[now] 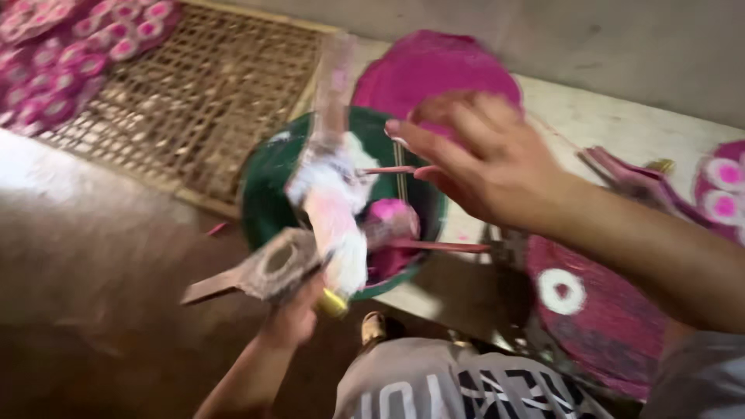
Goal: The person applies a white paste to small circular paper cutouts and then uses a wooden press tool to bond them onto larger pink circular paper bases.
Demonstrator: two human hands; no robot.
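Observation:
My left hand [291, 318] is low in the middle, closed around a flat wooden paddle with a round hole [272, 268] and a blurred brush-like tool smeared white and pink [335, 209]. The tool stands over a green basin [260, 194] that holds pink paint. My right hand [481, 155] reaches over the basin's right rim from the right, its fingertips pinching a thin pink stick [384, 169]. A second pink stick [438, 247] lies across the basin. Motion blur hides finer detail.
A woven bamboo tray [202, 101] lies at the back left, with several pink-and-white round pieces [62, 46] on its far corner. A plain pink disc [434, 66] sits behind the basin. More pink discs with white rings [582, 302] lie at the right. My knee [434, 388] is below.

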